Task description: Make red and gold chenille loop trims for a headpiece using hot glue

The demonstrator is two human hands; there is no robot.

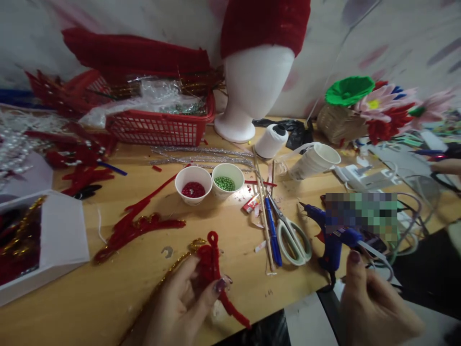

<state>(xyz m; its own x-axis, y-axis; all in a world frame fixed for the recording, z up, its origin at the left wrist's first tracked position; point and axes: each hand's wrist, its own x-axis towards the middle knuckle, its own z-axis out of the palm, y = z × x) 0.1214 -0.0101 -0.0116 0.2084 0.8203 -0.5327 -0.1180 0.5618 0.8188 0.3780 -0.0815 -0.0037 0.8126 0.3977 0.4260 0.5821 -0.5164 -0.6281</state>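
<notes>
My left hand (183,300) pinches a red fuzzy pipe-cleaner piece (211,262) with a small loop on top and a strip hanging down to the right. A gold tinsel strand (169,274) runs from beside that loop down past the hand. My right hand (378,302) is low on the right, thumb raised and fingers curled; whatever lies inside them is hidden. Just above its thumb a white glue stick (376,254) sticks out of the back of a blue glue gun (331,240). The hand is not around the gun's handle.
Paper cups of red beads (194,174) and green beads (225,169) stand mid-table. Scissors (293,240), a blue pen (272,235) and thin sticks lie right of centre. Behind are a red basket (154,127) and a white foam head (252,86). Another person's hand (448,168) shows far right.
</notes>
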